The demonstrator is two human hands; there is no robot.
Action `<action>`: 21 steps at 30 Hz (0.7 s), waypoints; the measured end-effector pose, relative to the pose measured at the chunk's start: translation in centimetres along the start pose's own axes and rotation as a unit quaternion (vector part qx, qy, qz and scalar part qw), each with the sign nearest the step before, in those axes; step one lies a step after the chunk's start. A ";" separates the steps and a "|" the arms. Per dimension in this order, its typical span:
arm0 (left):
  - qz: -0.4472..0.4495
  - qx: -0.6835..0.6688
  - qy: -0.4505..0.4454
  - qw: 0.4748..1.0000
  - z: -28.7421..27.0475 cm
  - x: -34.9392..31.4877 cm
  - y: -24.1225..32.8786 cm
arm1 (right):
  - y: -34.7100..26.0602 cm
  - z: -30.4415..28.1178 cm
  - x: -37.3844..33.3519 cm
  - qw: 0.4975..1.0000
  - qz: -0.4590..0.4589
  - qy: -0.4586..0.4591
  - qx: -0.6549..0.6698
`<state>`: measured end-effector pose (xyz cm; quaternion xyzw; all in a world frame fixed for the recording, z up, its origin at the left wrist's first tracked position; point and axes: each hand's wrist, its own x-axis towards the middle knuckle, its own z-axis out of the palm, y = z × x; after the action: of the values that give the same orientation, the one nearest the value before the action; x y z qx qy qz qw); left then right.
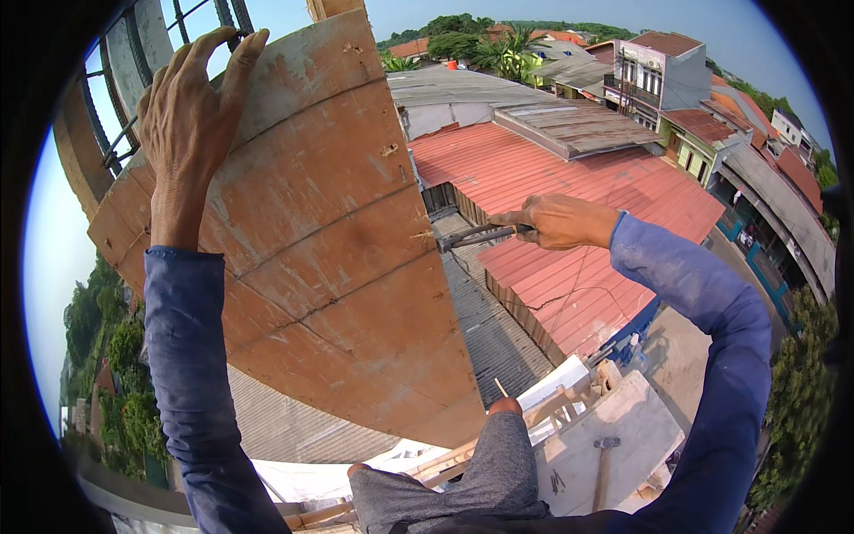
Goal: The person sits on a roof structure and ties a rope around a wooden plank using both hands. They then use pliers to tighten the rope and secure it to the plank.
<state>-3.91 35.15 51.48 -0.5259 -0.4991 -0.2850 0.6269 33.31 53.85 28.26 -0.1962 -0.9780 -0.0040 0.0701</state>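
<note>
A large curved brown plywood panel (356, 222), its face scuffed and crossed by dark lines, stands close in front of me. My left hand (189, 125) reaches up to its top edge, fingers hooked over near the dark rebar. The fingertips are partly hidden behind that edge. Out to the right, my right hand (560, 222) grips a pair of dark metal pincers (480, 237) by the handles. The pincer head meets the panel's right edge, at a splintered spot; whether a nail sits in the jaws is too small to tell.
Rebar (133, 44) rises behind the panel at upper left. Below right, a hammer (605, 467) and several loose nails (558, 481) lie on a pale board (636, 418). Red metal roofing (569, 178) and a grey corrugated roof (507, 329) lie far below, so this is a high spot.
</note>
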 end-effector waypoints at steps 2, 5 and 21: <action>0.028 -0.007 0.014 0.999 0.4 0.4 -0.3 | -0.1 -0.4 0.3 0.995 -0.030 0.041 -0.084; -0.017 0.038 0.005 0.999 1.0 1.1 0.9 | -0.4 -0.6 0.3 0.989 -0.037 0.061 -0.133; 0.009 0.108 0.029 0.994 2.2 0.6 0.1 | -3.0 -3.0 -0.3 0.945 0.152 -0.182 0.223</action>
<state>-4.29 37.34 51.88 -0.4507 -0.5042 -0.2390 0.6969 32.86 50.83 31.23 -0.3190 -0.9086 0.2611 -0.0674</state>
